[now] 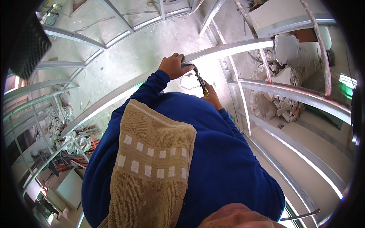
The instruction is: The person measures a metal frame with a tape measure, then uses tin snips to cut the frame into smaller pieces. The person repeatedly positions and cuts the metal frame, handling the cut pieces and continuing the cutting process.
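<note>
A long silver metal channel (232,48) runs across in front of my chest. My left hand (173,67) is closed around it near the middle, with the fingers over its far edge. Lower and to the right, my right hand (212,97) is closed on a dark pliers-like hand tool (199,79) with a yellow grip. The tool's head reaches up to the channel beside my left thumb. Glare hides whether its jaws are closed on the metal. Part of the right hand's fingers is hidden behind the grip.
More metal framing (304,95) crosses at the right, with thin rods among it. Broken rubble (287,93) lies beyond it. Debris (81,142) is heaped at the left near a white box (68,186). A tan towel (152,152) hangs over my blue shirt (224,148).
</note>
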`<state>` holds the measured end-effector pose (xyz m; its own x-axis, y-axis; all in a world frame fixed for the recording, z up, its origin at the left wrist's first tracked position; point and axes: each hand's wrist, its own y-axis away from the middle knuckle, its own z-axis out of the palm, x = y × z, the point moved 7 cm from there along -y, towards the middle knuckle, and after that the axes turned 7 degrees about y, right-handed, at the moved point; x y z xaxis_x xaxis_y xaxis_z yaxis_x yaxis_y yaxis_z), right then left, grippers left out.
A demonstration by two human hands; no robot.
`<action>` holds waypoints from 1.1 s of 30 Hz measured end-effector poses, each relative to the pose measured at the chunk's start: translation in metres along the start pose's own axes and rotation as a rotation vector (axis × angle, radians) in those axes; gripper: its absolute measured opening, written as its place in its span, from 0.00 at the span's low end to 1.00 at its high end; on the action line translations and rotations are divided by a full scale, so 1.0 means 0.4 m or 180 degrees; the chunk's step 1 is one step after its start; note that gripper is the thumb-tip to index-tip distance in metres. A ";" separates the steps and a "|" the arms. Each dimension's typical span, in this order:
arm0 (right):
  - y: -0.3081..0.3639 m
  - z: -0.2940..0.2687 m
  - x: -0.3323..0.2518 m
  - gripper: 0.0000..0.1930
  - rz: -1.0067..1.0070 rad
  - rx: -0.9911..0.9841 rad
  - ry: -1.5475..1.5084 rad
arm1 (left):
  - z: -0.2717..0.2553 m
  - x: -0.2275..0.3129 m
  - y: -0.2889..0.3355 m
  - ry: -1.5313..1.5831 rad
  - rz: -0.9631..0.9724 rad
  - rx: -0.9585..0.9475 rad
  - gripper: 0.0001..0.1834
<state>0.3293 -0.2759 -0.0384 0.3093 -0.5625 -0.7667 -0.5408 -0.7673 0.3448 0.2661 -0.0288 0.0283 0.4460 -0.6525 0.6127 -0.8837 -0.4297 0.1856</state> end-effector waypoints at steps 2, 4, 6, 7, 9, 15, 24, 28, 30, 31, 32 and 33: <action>-0.002 0.005 0.007 0.44 0.0040 0.0026 -0.0052 | -0.004 0.003 0.004 0.0019 0.0049 0.0106 0.41; -0.011 0.009 0.006 0.44 -0.0074 0.0048 -0.0042 | -0.006 0.003 0.000 0.0007 0.0071 0.0104 0.41; -0.024 0.013 0.006 0.44 -0.0134 0.0064 -0.0066 | -0.004 -0.002 -0.010 -0.0014 0.0071 -0.0019 0.40; -0.026 0.016 0.007 0.45 -0.0141 0.0069 -0.0096 | -0.007 -0.002 -0.011 -0.0017 0.0095 0.0020 0.40; -0.045 0.019 0.005 0.45 -0.0152 0.0077 -0.0133 | -0.015 -0.008 -0.030 -0.0092 0.0109 0.0034 0.40; -0.054 0.028 0.004 0.48 -0.0034 0.0007 -0.0161 | -0.012 -0.017 -0.037 -0.0132 0.0026 -0.0064 0.40; -0.060 0.017 -0.004 0.49 -0.0106 -0.0053 -0.0023 | -0.018 -0.012 -0.039 -0.0115 -0.0103 -0.0173 0.39; -0.059 0.016 -0.013 0.49 -0.0100 -0.0076 -0.0048 | -0.019 -0.012 -0.037 -0.0096 -0.0086 -0.0132 0.38; -0.060 0.015 -0.018 0.49 -0.0140 -0.0061 -0.0069 | -0.015 -0.017 -0.039 -0.0084 -0.0084 -0.0135 0.38; -0.061 0.014 -0.019 0.49 -0.0162 -0.0056 -0.0071 | -0.016 -0.017 -0.039 -0.0066 -0.0027 -0.0053 0.38; -0.061 0.015 -0.019 0.49 -0.0151 -0.0057 -0.0081 | -0.016 -0.017 -0.039 -0.0048 0.0029 0.0028 0.39; -0.063 0.015 -0.018 0.49 -0.0143 -0.0063 -0.0043 | -0.015 -0.019 -0.039 -0.0040 0.0064 0.0084 0.39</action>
<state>0.3360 -0.2508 -0.0447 0.3222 -0.5232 -0.7890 -0.5111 -0.7977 0.3203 0.2757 -0.0133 0.0255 0.4300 -0.6689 0.6063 -0.8885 -0.4326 0.1529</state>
